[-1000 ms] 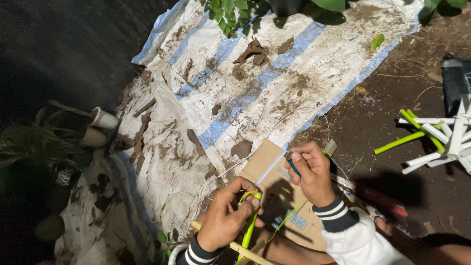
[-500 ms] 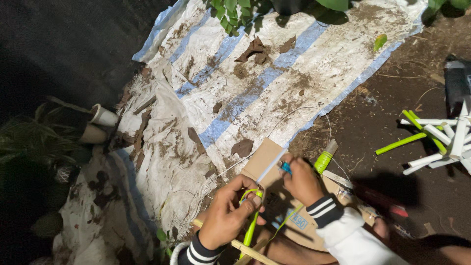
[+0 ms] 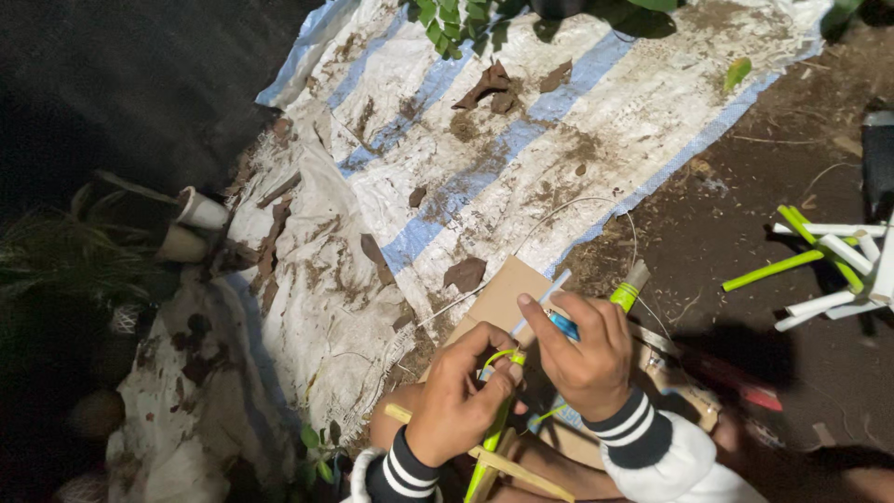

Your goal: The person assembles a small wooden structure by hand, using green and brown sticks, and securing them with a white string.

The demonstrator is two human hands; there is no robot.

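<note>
Two hands work over a piece of cardboard (image 3: 498, 296) at the edge of a soiled white-and-blue woven sheet (image 3: 521, 140). Left hand (image 3: 458, 396) has its fingers clamped on a green stalk (image 3: 491, 438) above a thin wooden stick (image 3: 503, 463). Right hand (image 3: 585, 354) grips a blue-handled tool (image 3: 562, 325). Cut green and white stalks (image 3: 824, 261) lie well apart on soil.
</note>
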